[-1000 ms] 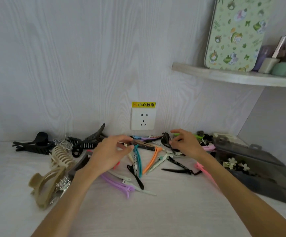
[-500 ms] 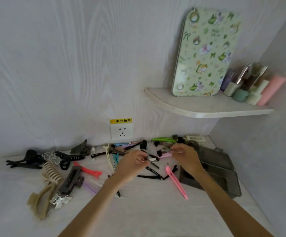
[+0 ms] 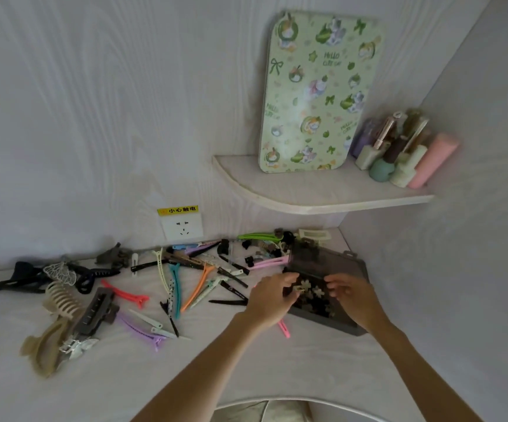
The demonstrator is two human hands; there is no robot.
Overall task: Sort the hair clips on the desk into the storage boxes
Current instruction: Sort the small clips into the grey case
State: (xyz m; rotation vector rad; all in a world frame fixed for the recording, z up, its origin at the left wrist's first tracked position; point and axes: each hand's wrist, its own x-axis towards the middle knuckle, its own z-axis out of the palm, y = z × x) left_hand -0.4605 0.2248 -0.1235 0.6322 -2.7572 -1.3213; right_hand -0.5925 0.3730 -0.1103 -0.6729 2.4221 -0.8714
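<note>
One dark storage box (image 3: 353,271) sits at the desk's right. Left hand (image 3: 272,296) pinches a small pale clip (image 3: 297,289) over it; right hand (image 3: 353,295) hovers, fingers loosely curled. Two pink clips, one orange clip (image 3: 196,289) (many more) lie leftward.

Place: a home dressing corner, most likely in a bedroom.
Desk: a pale whitewashed wood-grain desktop (image 3: 125,376) set into a corner, with walls panelled in the same pale wood grain (image 3: 94,117).
Landmark: a white wall socket with a yellow warning label (image 3: 182,229), just above the desk's back edge.
Shelf: up and to the right of the socket, a curved pale wooden corner shelf (image 3: 322,193).
On the shelf: a green cartoon-printed rounded rectangular panel (image 3: 319,92) leaning on the wall, with a cluster of small cosmetic bottles and a pink tube (image 3: 404,153) to its right.
Below the socket: many coloured plastic hair clips (image 3: 185,284) scattered over the desk.
Right of the socket: a dark translucent plastic storage box (image 3: 347,263) in the corner.
</note>
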